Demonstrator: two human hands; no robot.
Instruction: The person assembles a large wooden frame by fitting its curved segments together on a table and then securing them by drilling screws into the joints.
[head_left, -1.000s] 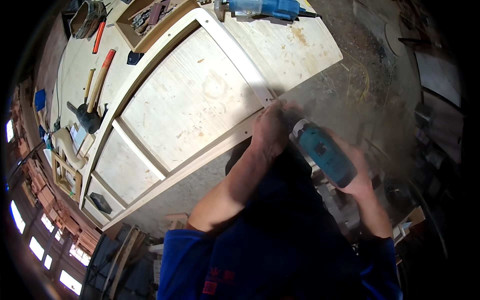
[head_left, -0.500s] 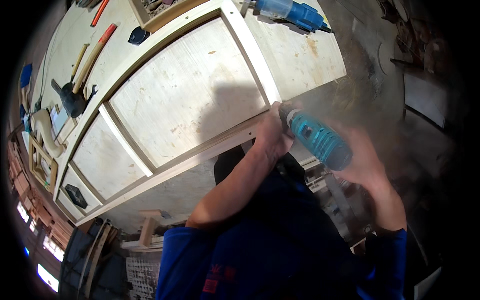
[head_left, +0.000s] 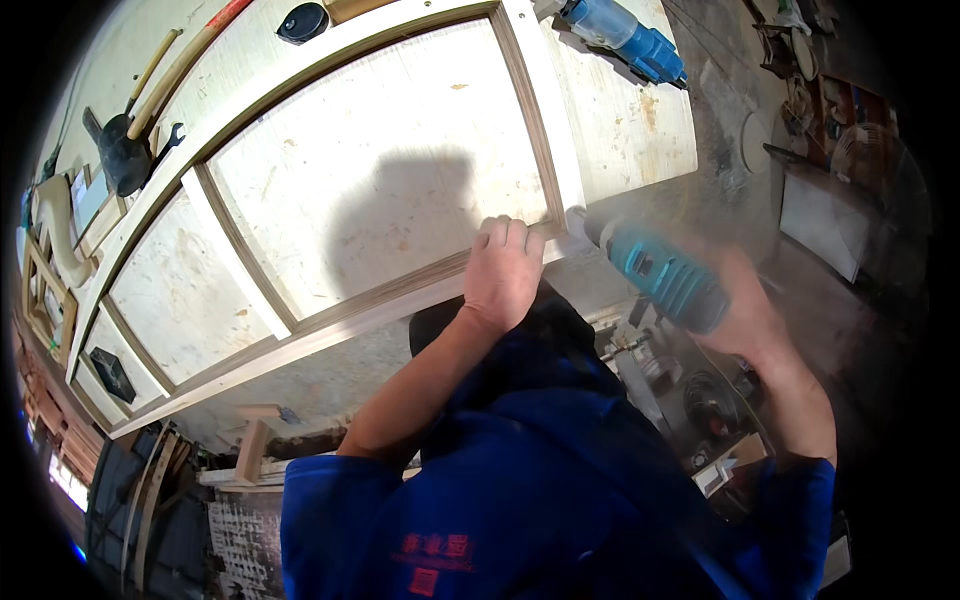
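Observation:
A pale wooden frame (head_left: 360,316) with crossbars lies on the light plywood worktop (head_left: 660,140). My left hand (head_left: 505,270) grips its near rail close to the right corner, fingers curled over the inner edge. In my right hand (head_left: 745,315) is a teal cordless drill (head_left: 665,278), held nearly level and pointing left. Its front end is at the outer side of the frame's right corner; whether the tip touches the wood cannot be made out. The drill's grip is hidden behind its body and my hand.
Beyond the right crossbar lies a blue power tool (head_left: 630,42). A black mallet (head_left: 125,155), a red-ended wooden handle (head_left: 190,62) and a round black object (head_left: 302,22) lie beyond the frame. A black box-like piece (head_left: 112,374) sits inside its left end.
My left hand has left the drill's front and moved left onto the near rail. The drill and right hand have shifted slightly right. The view has also shifted.

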